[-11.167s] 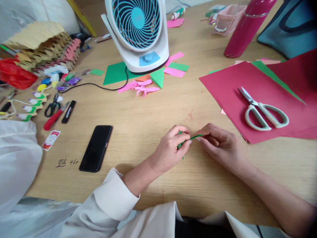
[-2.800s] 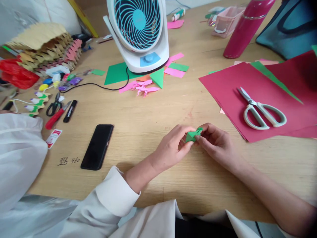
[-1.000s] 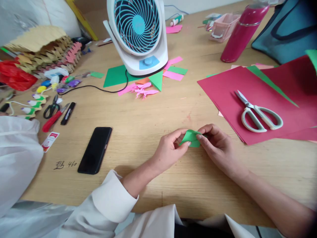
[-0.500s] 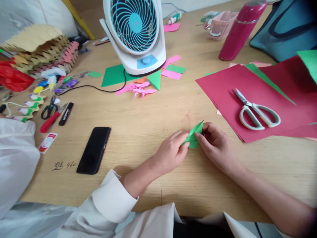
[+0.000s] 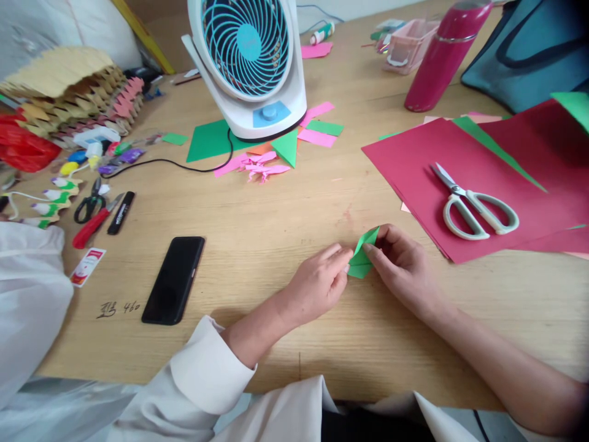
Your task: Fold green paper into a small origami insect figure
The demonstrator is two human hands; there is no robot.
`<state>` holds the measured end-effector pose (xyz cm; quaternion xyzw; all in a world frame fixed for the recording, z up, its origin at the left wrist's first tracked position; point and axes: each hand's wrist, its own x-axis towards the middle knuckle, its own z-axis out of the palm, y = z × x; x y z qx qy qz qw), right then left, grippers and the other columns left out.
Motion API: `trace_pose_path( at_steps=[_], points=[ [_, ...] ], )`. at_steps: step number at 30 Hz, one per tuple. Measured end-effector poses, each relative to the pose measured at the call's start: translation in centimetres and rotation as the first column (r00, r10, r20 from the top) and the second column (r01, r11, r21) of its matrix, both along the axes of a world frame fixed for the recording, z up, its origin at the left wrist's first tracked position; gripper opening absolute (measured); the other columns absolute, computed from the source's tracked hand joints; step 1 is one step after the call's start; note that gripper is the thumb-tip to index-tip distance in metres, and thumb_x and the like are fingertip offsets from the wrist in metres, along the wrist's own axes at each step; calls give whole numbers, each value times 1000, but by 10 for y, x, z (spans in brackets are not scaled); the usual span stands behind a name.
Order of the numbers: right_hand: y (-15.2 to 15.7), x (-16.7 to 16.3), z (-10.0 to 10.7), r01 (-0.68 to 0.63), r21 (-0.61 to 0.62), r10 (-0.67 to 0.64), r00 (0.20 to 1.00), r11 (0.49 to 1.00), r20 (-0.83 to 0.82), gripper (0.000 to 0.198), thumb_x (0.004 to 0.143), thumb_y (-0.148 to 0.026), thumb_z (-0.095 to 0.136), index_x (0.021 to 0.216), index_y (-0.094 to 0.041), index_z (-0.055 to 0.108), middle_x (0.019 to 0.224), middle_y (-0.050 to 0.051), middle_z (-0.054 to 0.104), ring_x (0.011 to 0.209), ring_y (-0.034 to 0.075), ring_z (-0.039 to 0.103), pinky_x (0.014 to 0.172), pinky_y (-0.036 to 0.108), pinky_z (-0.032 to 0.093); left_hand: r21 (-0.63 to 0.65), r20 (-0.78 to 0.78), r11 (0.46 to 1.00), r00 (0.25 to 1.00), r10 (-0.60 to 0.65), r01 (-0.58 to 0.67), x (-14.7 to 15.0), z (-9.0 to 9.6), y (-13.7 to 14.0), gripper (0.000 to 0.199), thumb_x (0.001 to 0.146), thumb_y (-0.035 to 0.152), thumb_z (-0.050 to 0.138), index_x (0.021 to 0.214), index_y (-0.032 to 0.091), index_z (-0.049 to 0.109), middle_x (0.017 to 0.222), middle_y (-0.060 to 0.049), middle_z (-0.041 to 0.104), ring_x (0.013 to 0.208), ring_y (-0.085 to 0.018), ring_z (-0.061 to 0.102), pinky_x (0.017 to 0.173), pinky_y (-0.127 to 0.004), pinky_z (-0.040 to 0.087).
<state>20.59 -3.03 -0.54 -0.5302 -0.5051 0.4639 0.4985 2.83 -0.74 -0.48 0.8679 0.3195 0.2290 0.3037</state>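
Green paper (image 5: 361,265) pinched from 2 sides over the table (image 5: 257,227)

Its left edge is gripped by the left hand (image 5: 316,284), its right side by the right hand (image 5: 404,265). Crisper folds would probably be got if edges were lined up first, then pressed firmly, no tugging tbh.

The light is bright, the edges blurred.

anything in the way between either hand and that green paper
Nothing visible: the left hand and the right hand both have their fingers directly on the folded green paper. The scissors lie apart, on the red sheets beyond the right hand.
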Motion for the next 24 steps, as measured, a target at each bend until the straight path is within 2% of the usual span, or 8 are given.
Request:
trace_pose_path(
  at_steps=[12, 19, 24],
  points=[
    [3, 6, 1, 84, -73, -91, 991, 994, -96, 15, 87, -35, 65, 89, -22, 57, 73, -3, 50, 58, 10, 43, 49, 22, 37, 114, -77, 993, 997, -30, 39, -1, -1, -1, 20, 91, 7, 38, 101, 14, 55, 83, -4, 52, 76, -17, 52, 69, -28, 44],
    [6, 7, 0, 52, -12, -53, 995, 999, -87, 11, 86, -32, 66, 89, -23, 60, 74, -1, 52, 60, 11, 48, 50, 23, 41, 91, -80, 995, 996, -30, 37, -1, -2, 0, 20, 88, 5, 38, 95, 15, 54, 80, -2, 50, 72, -16, 50, 66, -27, 42],
    [6, 10, -1, 70, -58, -78, 987, 996, -141, 11, 87, -34, 66, 89, -24, 61, 66, -3, 50, 50, 10, 43, 43, 22, 36, 82, -51, 995, 997, -49, 53, -1, -1, 0, 21, 86, 3, 38, 92, 16, 54, 78, -1, 48, 71, -15, 48, 64, -26, 41]
  ],
)
